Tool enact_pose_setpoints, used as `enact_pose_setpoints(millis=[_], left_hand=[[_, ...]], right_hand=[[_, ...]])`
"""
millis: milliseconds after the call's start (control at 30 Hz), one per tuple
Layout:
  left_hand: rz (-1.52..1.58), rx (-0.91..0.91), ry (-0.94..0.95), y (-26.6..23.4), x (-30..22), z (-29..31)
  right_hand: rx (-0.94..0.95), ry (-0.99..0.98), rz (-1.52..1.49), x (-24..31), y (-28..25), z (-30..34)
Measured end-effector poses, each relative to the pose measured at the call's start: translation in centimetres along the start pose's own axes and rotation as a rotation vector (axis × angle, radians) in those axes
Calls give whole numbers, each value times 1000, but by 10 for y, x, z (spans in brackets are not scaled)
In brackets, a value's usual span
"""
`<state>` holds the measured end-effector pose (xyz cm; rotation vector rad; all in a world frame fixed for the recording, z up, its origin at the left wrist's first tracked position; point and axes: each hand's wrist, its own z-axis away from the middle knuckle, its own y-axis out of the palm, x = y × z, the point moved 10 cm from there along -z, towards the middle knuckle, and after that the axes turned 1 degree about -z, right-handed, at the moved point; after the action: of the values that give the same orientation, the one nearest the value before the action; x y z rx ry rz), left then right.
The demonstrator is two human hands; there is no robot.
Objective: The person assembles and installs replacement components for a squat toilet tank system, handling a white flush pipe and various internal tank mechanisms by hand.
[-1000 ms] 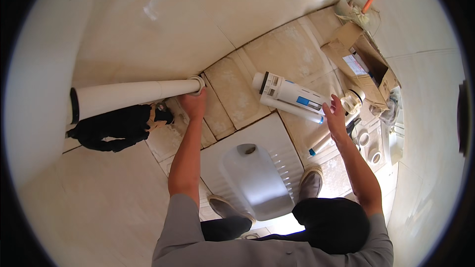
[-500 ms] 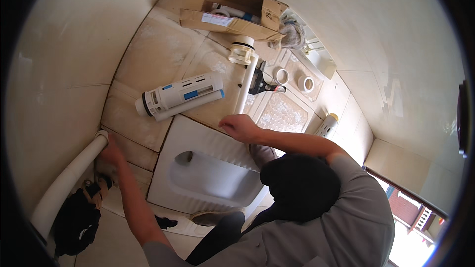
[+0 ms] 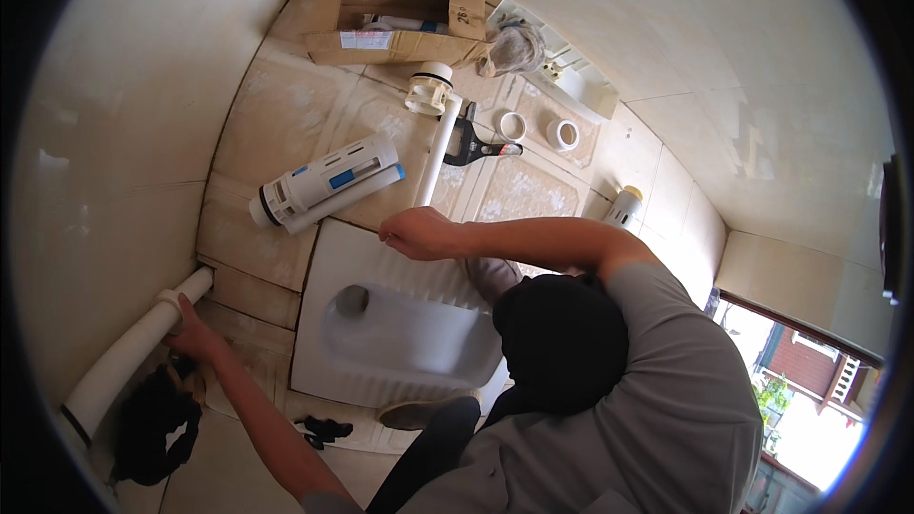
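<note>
At the left, a thick white pipe runs along the wall. A white ring collar sits around it, a little short of its far end. My left hand grips this collar from the right side, with the thumb on top and the other fingers partly hidden. Over the far rim of the white squat toilet is my right hand, fingers curled inward; anything inside them is hidden. Just beyond it lies the near end of a thin white tube, elbow-bent at its far end.
White flush valves lie on the tiles. Farther off are a black-handled tool, white rings and an open cardboard box. A white cistern-like part rests by the right wall. Black items hang near the pipe.
My left hand has drawn the ring collar back along the pipe, baring the pipe's far end. My right hand stays over the toilet's far rim. The whole view has shifted a little.
</note>
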<state>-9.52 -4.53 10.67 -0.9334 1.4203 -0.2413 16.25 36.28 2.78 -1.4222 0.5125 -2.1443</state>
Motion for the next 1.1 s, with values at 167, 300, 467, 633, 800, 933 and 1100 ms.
enact_pose_setpoints(millis=[167, 300, 467, 633, 800, 933, 1100], left_hand=[[858, 361, -400, 37, 60, -34], [748, 179, -717, 70, -14, 26], [780, 73, -781, 34, -25, 39], [927, 193, -641, 4, -77, 27], [713, 395, -362, -43, -92, -4], [680, 343, -282, -102, -140, 7], [606, 109, 180, -185, -223, 3]], right_hand=[[43, -282, 34, 89, -25, -44], [76, -313, 112, 178, -67, -62], [222, -286, 6, 283, -11, -161], [98, -42, -740, 315, 36, -186], [19, -176, -875, 355, 40, -187], [-65, -323, -789, 393, 4, -170], [-68, -547, -752, 444, -35, -128]])
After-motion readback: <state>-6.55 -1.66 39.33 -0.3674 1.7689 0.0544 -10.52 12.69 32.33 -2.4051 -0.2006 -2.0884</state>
